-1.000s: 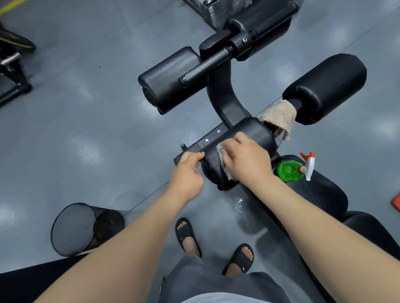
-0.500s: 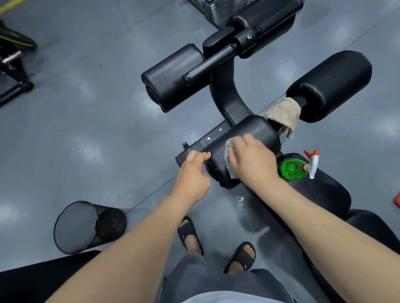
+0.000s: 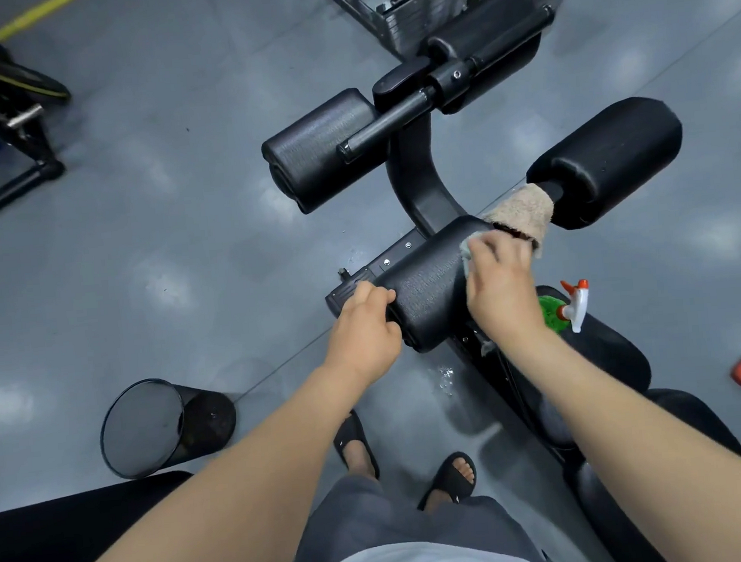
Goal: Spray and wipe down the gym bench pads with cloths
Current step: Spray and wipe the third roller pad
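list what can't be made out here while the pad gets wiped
All in the head view:
- grey cloth: mostly under the right hand, only edges show.
- spray bottle: partly behind the right wrist, label unreadable.
- left hand: fingertips hidden against the pad end.
- bench: partly under the right forearm, cut off at the bottom edge.

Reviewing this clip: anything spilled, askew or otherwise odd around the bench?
A wet splash glistens on the floor under the bench, likely spray runoff. A beige cloth is draped between the near pad and the right pad, idle. Nothing else stands out.
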Motion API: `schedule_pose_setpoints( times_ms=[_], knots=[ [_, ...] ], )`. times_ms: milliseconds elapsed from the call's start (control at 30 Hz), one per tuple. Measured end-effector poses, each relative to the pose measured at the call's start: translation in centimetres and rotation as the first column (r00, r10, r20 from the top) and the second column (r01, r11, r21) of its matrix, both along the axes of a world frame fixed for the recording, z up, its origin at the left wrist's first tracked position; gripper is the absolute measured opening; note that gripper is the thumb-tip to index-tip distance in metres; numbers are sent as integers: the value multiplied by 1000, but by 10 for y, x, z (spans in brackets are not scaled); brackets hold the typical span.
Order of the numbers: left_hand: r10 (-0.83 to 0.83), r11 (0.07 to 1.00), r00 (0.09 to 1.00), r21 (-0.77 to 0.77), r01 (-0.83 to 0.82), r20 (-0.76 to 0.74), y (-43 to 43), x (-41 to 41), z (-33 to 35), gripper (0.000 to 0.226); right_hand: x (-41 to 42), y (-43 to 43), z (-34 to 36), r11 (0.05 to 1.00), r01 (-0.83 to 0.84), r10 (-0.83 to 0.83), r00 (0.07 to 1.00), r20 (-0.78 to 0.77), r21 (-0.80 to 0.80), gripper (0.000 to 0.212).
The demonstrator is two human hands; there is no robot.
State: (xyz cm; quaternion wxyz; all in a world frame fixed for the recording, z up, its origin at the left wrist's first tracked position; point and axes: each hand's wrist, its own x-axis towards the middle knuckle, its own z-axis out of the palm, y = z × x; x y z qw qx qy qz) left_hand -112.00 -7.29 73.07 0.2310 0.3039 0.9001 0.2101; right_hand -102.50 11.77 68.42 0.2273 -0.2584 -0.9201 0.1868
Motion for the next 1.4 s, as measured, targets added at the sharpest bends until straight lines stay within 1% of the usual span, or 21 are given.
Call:
schedule_pose_setpoints(
  times_ms=[100, 167, 200, 233, 300, 400, 467, 567, 700, 767, 867, 967, 1067, 1133, 1200, 1233, 1300, 1367, 1400],
  knots=[
    [-6, 1000, 999, 5, 6, -37, 1, 6, -1, 44, 9, -39, -7, 977, -213, 214, 977, -23, 18, 35],
    [-20, 1000, 998, 21, 21, -59, -1, 10, -1, 43, 15, -40, -11, 950, -309, 310, 951, -16, 36, 36],
    [-27, 999, 997, 27, 29, -68, -2, 12, -1, 43, 16, -32, -11, 951, -305, 306, 952, -22, 53, 35],
    [-36, 999, 996, 28, 38, -77, -2, 14, -1, 43, 16, -22, -11, 962, -267, 269, 963, -33, 55, 32],
    [-52, 998, 994, 20, 55, -101, -3, 16, 0, 42, 17, 2, -8, 991, -131, 132, 990, -44, 15, 28],
    [-62, 997, 987, 29, 67, -149, -3, 19, 2, 39, 18, 25, -1, 986, 87, -88, 996, -1, -143, 36],
    [-78, 995, 980, 44, 87, -183, -2, 20, 1, 40, 16, 25, 0, 967, 141, -140, 990, 20, -213, 41],
    [-115, 992, 980, 26, 120, -163, 0, 23, 3, 44, 8, 22, -1, 967, 144, -140, 990, 35, -209, 44],
    [-122, 991, 978, 33, 129, -168, -2, 24, 0, 46, -1, 17, -2, 977, 124, -117, 992, 50, -172, 53],
    [-110, 992, 981, 36, 117, -161, -2, 24, -2, 45, -1, 9, -2, 988, 60, -57, 998, 31, -142, 56],
    [-104, 992, 981, 53, 114, -163, -3, 25, -3, 47, -1, -10, -6, 991, -109, 108, 994, -23, -79, 53],
    [-48, 992, 994, 114, 59, -95, -5, 19, -8, 48, -2, -36, -7, 958, -271, 272, 962, 0, -95, 52],
    [84, 967, 996, 241, -89, 31, -6, 3, -7, 43, 8, -49, -6, 909, -400, 409, 910, 68, -114, 58],
    [158, 941, 982, 287, -181, 104, -3, -8, 0, 44, 17, -44, -4, 886, -458, 464, 880, 101, -76, 61],
    [195, 928, 974, 298, -222, 118, 3, -18, 6, 43, 21, -32, -2, 867, -498, 495, 857, 143, -11, 58],
    [210, 927, 971, 291, -236, 118, 7, -22, 7, 42, 21, -23, -1, 866, -498, 490, 860, 146, 28, 53],
    [241, 932, 959, 239, -271, 148, 14, -28, 3, 45, 17, -4, -1, 891, -445, 436, 894, 98, 91, 41],
    [267, 936, 939, 176, -306, 215, 18, -29, -3, 49, 12, 15, -4, 938, -326, 321, 945, 61, 116, 38],
    [271, 933, 930, 171, -318, 250, 17, -27, -5, 51, 10, 21, -5, 959, -259, 254, 965, 61, 111, 39]
  ],
)
